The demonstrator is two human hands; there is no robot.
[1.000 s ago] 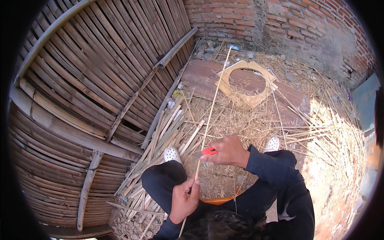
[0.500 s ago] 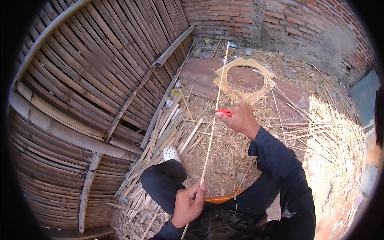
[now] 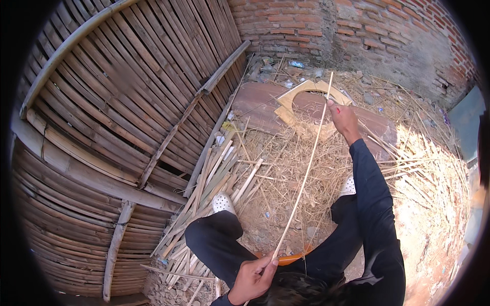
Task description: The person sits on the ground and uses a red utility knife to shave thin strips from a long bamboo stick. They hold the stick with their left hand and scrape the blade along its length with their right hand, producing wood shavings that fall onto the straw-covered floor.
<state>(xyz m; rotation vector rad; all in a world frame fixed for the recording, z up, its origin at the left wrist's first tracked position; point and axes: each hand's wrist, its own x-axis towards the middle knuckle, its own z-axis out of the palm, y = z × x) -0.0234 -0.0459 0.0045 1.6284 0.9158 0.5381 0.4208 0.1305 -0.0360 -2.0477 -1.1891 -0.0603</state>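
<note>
Bamboo strip (image 3: pixel 302 191) slanting between two hands

Far left on my feed: slatted wall (image 3: pixel 127 86), one, dark and weathered, poles lashed across it. At its foot, a pile of split strips (image 3: pixel 201 217), overlapping too much for me to count. Next, the first of two pale, perforated shoes (image 3: pixel 223 203), dark trouser leg bent behind it.

Left hand (image 3: pixel 255 278) low, near the bottom edge, knuckles up, only a short bit of dark sleeve in view. Fingers curled, thumb pressed alongside: closed firmly around the lower part of the strip. Just right of it, one orange object (image 3: pixel 290 258) between the legs, partly covered; I can't name it.

One strip held, thin and pale, running up and rightward from the left hand over straw-littered ground. Near its top, behind it, one flat wooden frame (image 3: pixel 287 106) with a single round hole, lying on one reddish-brown board (image 3: pixel 255 104).

Right hand (image 3: pixel 344 120) far forward, arm stretched almost straight in a dark sleeve. Fingers folded nearly shut at the strip, just short of its upper tip; a scrap of red shows in the grip, too little for me to identify. Second shoe (image 3: pixel 348 186) below, beside the sleeve. Brick wall (image 3: pixel 398 46) behind.
</note>
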